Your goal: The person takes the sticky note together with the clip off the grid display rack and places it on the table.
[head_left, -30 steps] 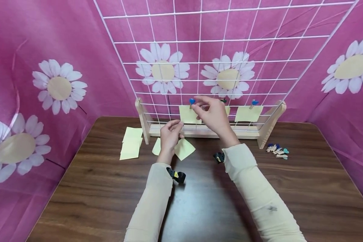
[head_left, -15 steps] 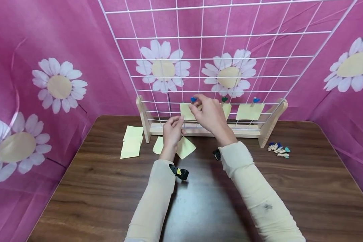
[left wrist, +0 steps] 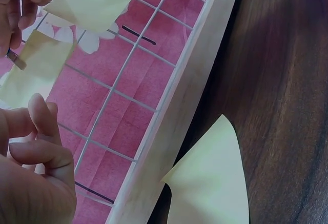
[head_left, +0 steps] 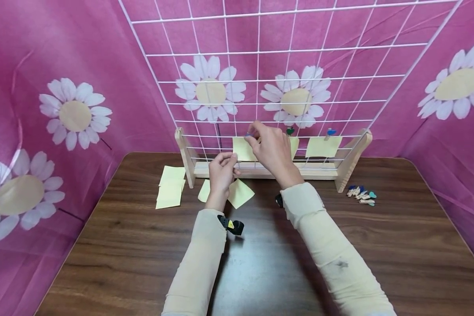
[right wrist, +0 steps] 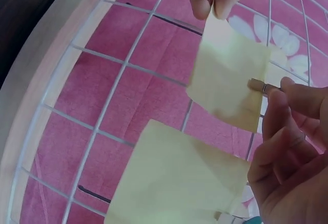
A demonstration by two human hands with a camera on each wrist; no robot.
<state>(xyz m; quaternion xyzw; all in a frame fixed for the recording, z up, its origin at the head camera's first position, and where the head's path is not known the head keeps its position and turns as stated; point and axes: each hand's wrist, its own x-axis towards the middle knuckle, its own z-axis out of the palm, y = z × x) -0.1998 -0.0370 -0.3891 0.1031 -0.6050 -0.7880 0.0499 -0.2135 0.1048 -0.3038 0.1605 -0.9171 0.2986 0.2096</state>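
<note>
My left grip (head_left: 222,173) tightly pinches a corner of the yellow note (right wrist: 228,62); my right grip (head_left: 274,150) pinches the small clip (right wrist: 255,85). The paper looks light, bendy: hold its edges.

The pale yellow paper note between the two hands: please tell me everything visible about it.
The pale yellow, square paper note shows no visible writing. It is slightly bowed, in front of the white wire grid. The left hand pinches its lower left corner; the right hand pinches a small wooden clothespin set over its upper edge.
</note>
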